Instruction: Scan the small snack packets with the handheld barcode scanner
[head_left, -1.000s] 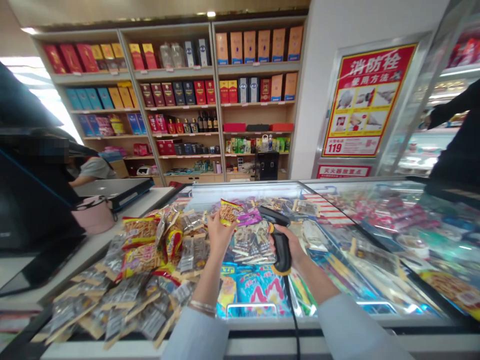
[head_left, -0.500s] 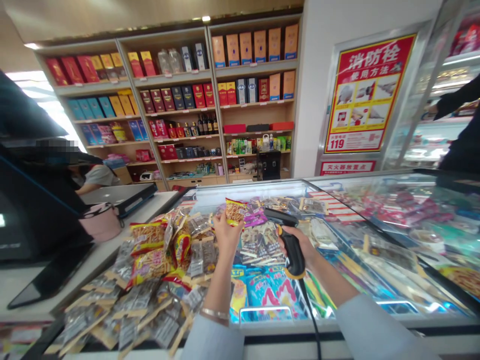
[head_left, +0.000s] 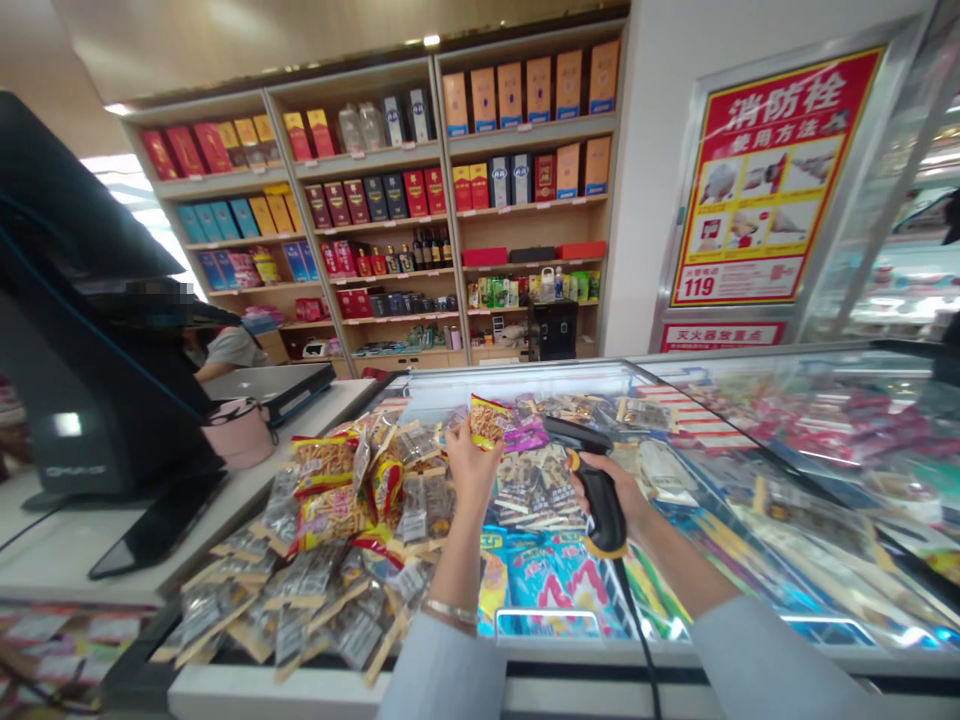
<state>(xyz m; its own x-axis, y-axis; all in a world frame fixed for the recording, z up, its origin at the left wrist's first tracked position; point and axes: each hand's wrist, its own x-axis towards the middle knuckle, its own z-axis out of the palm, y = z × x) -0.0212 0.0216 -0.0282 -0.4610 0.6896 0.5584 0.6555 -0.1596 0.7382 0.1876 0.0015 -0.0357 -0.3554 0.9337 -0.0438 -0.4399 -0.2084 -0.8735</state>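
My left hand (head_left: 471, 472) pinches a small yellow-and-red snack packet (head_left: 489, 421) upright between fingers and thumb. My right hand (head_left: 628, 492) grips a black handheld barcode scanner (head_left: 598, 497) with a yellow collar, its head tilted toward the packet with a gap between them. A black cable (head_left: 637, 620) runs down from the scanner. Below my hands, heaped packets of yellow snacks and silver-wrapped snacks (head_left: 322, 540) lie on the glass-topped freezer (head_left: 697, 640).
To the left stand a black checkout terminal (head_left: 90, 400), a pink bag (head_left: 236, 435) and a laptop (head_left: 274, 390) on a white counter (head_left: 97, 540). A seated person (head_left: 229, 350) is behind them. Wooden shelves of boxed liquor (head_left: 450, 200) stand ahead, beside a red fire-hydrant poster (head_left: 772, 180).
The whole scene has shifted right in the picture as my view turned left. Both hands keep the same holds, and the dark sleeve at the right edge has mostly left view.
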